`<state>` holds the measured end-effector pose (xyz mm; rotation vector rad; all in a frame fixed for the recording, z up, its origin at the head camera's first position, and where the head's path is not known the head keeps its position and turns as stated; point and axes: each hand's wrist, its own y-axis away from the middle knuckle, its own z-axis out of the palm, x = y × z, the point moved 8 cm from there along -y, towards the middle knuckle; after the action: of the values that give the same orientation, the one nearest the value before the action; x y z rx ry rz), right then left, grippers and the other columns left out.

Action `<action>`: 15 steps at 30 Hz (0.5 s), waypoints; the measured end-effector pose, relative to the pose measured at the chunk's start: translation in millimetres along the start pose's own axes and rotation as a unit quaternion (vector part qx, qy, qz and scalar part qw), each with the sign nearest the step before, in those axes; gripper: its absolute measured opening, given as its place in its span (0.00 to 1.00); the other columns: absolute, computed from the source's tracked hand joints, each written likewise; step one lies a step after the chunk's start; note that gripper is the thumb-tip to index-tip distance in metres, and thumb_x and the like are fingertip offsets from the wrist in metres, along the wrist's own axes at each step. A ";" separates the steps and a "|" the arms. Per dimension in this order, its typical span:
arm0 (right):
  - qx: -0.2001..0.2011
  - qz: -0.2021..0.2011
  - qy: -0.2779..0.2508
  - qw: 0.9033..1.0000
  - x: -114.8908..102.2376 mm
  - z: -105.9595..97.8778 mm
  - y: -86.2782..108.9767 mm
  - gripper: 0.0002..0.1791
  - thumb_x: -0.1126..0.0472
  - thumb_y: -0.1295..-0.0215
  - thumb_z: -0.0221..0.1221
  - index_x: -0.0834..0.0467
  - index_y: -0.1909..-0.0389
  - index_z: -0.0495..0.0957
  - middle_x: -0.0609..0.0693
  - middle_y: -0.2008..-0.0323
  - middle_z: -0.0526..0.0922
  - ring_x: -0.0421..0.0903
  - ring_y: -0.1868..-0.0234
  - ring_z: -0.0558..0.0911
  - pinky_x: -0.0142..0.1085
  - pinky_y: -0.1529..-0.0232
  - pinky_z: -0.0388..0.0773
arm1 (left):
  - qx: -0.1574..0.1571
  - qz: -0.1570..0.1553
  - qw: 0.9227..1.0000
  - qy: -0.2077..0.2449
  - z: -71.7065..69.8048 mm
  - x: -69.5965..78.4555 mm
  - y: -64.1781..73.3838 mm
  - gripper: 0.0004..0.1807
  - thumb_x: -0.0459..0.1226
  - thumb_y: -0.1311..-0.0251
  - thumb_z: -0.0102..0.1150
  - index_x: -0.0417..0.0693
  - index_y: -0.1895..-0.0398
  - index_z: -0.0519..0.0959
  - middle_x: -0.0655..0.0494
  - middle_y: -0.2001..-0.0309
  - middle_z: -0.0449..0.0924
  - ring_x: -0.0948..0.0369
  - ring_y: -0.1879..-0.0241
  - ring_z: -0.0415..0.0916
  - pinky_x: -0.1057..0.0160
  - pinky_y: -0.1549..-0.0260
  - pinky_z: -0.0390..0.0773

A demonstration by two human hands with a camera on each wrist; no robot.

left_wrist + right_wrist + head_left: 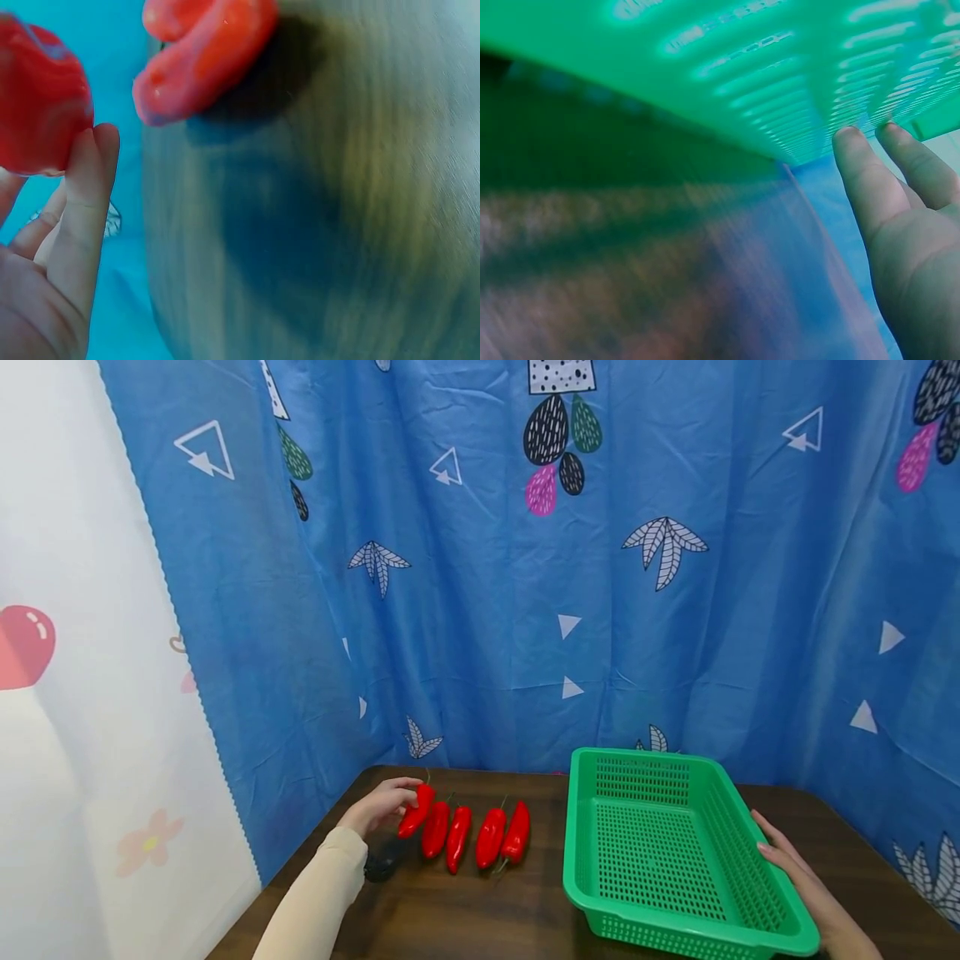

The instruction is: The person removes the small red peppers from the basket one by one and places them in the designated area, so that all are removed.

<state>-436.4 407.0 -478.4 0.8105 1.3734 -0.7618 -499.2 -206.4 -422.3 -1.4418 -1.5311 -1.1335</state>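
Note:
My left hand (380,806) pinches a glossy red chili pepper (417,812) between thumb and fingers, raised beside the others. In the left wrist view the fingertips lie against the held pepper's (41,97) lower side. Several more red peppers (491,837) with green stems lie in a loose row just right of it on the table. A green perforated plastic basket (581,835) stands at the right with nothing in it. My right hand (806,881) is at the basket's right side, its straight fingers touching the outer wall near the rim.
The dark wooden table (420,918) has rounded back corners. Behind it hangs a blue patterned curtain (487,652), and a white curtain (90,760) hangs at the left. A small black object (381,862) shows beneath my left wrist.

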 end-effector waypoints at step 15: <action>0.060 -0.026 0.054 0.996 -0.3 -0.4 -1.0 0.36 0.45 0.18 0.27 0.41 0.27 0.12 0.13 0.45 0.54 0.19 0.50 0.73 0.35 0.47 0.76 | 0.024 -0.003 1.000 0.009 -10.6 -31.0 1.7 0.34 0.29 0.46 0.54 0.33 0.32 0.65 0.35 0.49 0.77 0.52 0.61 0.80 0.51 0.59 0.87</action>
<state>-437.5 406.7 -478.1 0.9243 1.4602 -0.8570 -495.0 -227.0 -447.5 -1.3922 -1.5403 -1.1040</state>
